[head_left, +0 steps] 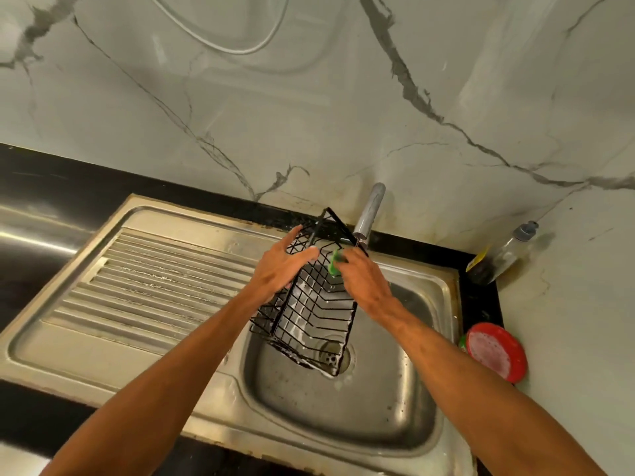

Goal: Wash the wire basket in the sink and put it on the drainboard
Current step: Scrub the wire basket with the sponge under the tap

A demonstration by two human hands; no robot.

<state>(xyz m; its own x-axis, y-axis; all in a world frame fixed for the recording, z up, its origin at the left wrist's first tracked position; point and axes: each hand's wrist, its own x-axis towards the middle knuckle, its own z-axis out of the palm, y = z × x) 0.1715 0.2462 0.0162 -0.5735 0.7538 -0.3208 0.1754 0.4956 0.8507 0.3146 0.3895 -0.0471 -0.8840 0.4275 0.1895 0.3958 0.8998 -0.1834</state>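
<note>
Steel tap (369, 214) over wire basket (309, 304); red dish (496, 352), bottle (505, 254) beside sink (343, 407).

No text can be read anywhere. A yellow label is seen on the bottle (501, 255) by the wall, but its print is too small and blurred to be made out. Nothing is printed on the red lid (496, 352), and no brand or mark is made out on the tap (369, 211) or sink (343, 417).

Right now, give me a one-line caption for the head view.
Left hand steadies black wire basket over the sink while right hand scrubs it with a green scrubber.
</note>
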